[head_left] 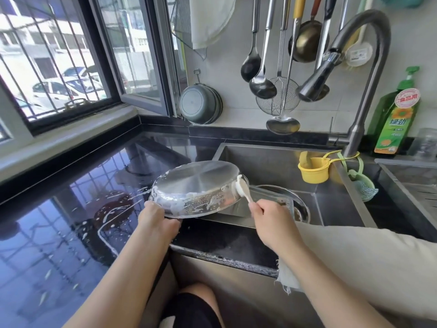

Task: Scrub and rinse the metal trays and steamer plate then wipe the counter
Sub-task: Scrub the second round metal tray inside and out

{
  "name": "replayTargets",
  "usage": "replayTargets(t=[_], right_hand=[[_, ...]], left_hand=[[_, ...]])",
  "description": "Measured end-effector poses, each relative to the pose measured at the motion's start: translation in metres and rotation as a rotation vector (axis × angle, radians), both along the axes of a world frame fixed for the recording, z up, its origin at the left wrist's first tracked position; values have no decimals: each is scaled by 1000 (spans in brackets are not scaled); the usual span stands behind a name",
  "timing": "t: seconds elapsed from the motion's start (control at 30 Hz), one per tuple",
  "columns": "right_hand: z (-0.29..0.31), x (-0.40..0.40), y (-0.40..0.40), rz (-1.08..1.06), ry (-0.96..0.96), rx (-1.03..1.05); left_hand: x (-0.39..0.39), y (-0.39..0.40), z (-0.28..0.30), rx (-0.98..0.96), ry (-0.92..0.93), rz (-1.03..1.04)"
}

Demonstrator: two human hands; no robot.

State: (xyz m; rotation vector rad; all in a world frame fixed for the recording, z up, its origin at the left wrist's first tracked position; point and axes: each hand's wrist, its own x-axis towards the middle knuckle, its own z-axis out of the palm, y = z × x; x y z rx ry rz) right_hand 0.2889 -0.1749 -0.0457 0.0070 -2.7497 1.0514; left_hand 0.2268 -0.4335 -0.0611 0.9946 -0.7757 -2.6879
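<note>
My left hand [157, 220] grips the near rim of a round metal tray [194, 183], held upside down and tilted over the sink's left edge, its side wall streaked with foam. A soapy white brush [243, 188] is held by its handle in my right hand [269, 216], its head pressed against the tray's right rim. Below them in the sink [331, 209] lies a rectangular metal tray [267, 201] on top of a round metal plate [300, 204]. The black counter [71, 209] to the left carries white soap streaks and splashes.
A grey faucet [331, 67] arches over the sink from the right. A green detergent bottle [397, 119] stands behind it. A yellow cup holder [314, 171] hangs on the sink's back wall. Ladles and a strainer [276, 95] hang on the wall. A cloth [287, 273] drapes over the front edge.
</note>
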Motion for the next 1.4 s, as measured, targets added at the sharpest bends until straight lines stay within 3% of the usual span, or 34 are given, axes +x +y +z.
replayTargets(t=[0.17,0.3,0.37,0.43,0.53,0.67,0.77,0.93,1.1,1.3,1.4], right_hand=[[-1,16,-12,148,39,35],[1,3,-8,17,19,11],[2,10,-16,72,48,18],[4,20,-28,149,54,36],[0,17,-40,144,35,38],[-2,21,-69,168,76,15],[4,20,-81,195,124,20],[10,14,-78,241,173,78],[8,-7,-38,50,8,96],[1,25,-66,279,13,-28],[5,18,-61,200,-10,-47]], left_hand=[[-2,-21,-7,-147,-40,-77],[11,-15,0,-221,-14,-143],[16,-20,6,-186,1,-124],[20,-24,14,-29,68,-89],[48,0,35,127,224,77],[71,32,46,176,359,144],[68,28,55,107,384,143],[65,20,52,49,322,140],[61,-3,40,71,212,230],[54,4,39,133,167,250],[51,5,39,114,157,196]])
